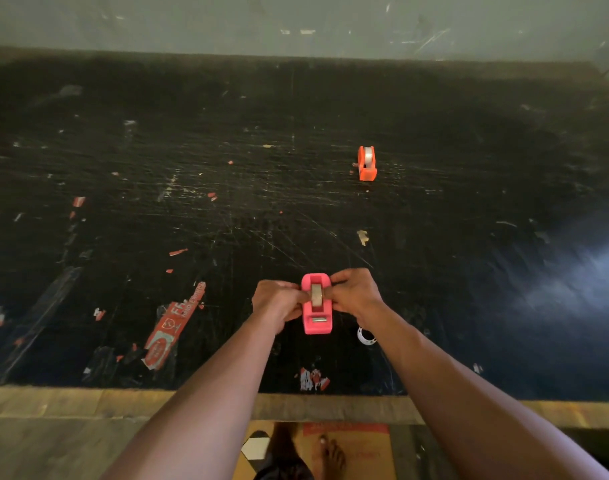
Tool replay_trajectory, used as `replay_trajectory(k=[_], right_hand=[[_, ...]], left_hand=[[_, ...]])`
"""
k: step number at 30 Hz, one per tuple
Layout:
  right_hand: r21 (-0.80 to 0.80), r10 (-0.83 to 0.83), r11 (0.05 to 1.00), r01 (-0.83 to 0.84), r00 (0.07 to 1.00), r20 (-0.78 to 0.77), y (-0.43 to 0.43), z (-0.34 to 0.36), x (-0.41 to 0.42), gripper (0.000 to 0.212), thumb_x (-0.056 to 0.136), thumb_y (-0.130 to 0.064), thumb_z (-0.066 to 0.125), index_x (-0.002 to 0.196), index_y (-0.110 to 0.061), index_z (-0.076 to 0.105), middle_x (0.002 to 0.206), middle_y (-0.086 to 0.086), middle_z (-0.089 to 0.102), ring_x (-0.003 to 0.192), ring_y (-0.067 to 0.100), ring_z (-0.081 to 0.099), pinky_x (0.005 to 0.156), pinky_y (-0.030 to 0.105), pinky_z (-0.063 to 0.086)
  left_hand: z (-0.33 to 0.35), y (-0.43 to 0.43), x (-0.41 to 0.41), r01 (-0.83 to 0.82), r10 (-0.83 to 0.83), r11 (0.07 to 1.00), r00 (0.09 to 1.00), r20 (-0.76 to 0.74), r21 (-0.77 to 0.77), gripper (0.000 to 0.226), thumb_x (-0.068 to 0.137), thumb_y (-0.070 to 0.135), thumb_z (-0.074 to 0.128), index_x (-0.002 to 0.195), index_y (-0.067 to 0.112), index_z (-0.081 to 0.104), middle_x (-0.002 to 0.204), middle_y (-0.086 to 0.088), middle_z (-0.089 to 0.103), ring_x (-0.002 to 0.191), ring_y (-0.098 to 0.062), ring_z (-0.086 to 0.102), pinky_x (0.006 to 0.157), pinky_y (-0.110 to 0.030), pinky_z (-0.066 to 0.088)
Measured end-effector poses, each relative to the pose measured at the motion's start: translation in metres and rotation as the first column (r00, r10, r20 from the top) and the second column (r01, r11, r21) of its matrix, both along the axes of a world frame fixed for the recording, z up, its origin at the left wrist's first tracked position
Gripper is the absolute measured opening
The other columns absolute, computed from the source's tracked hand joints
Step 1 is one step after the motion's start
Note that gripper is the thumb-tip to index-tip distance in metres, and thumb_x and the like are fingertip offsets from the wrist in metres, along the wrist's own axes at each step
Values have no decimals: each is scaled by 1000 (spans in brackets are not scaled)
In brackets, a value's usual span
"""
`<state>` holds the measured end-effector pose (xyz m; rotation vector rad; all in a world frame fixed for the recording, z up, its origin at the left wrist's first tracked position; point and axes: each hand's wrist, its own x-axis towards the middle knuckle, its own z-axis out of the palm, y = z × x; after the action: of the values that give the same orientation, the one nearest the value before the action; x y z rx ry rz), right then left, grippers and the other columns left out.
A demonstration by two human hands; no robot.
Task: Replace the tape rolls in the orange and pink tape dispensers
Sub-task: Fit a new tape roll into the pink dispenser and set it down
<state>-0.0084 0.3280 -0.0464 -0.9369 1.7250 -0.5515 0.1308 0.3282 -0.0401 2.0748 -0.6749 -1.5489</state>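
The pink tape dispenser (317,322) stands on the black tabletop near the front edge, its metal cutter facing me. A tape roll (316,294) sits upright in its slot. My left hand (278,303) pinches the roll from the left and my right hand (355,293) pinches it from the right, fingers pressed against the dispenser's sides. The orange tape dispenser (367,163) stands farther back to the right, untouched, with a clear tape roll (367,155) in it.
A white empty tape core (365,336) lies just right of the pink dispenser, partly behind my right forearm. Red label scraps (173,325) and tape bits are stuck on the scratched black top. A wooden table edge (88,403) runs along the front; a grey wall stands behind.
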Motion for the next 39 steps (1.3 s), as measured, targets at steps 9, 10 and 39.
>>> replay_trajectory(k=[9,10,39], right_hand=[[38,-51,998,48,996,78,-3,-1,-3,25,70,-12,85,81,-22,64,97,7,72,88,20,73,80,40,61],[35,-58,998,55,995,85,-5,0,-3,26,70,-12,85,81,-22,64,97,7,72,88,20,73,81,41,61],[-155,-161,978,138,975,-154,-363,5,-28,12,80,-20,79,85,-25,69,85,2,72,89,22,69,87,45,57]], left_hand=[[0,-9,4,41,-40,999,999,-37,17,33,77,-5,83,108,5,75,99,-14,77,87,-24,76,77,-36,65],[0,-12,3,46,-45,999,998,-37,15,34,77,-4,83,109,5,75,101,-15,77,89,-24,77,81,-38,65],[1,-389,-45,214,-204,965,976,78,-154,22,79,7,87,98,8,75,112,-17,75,100,-28,75,89,-42,63]])
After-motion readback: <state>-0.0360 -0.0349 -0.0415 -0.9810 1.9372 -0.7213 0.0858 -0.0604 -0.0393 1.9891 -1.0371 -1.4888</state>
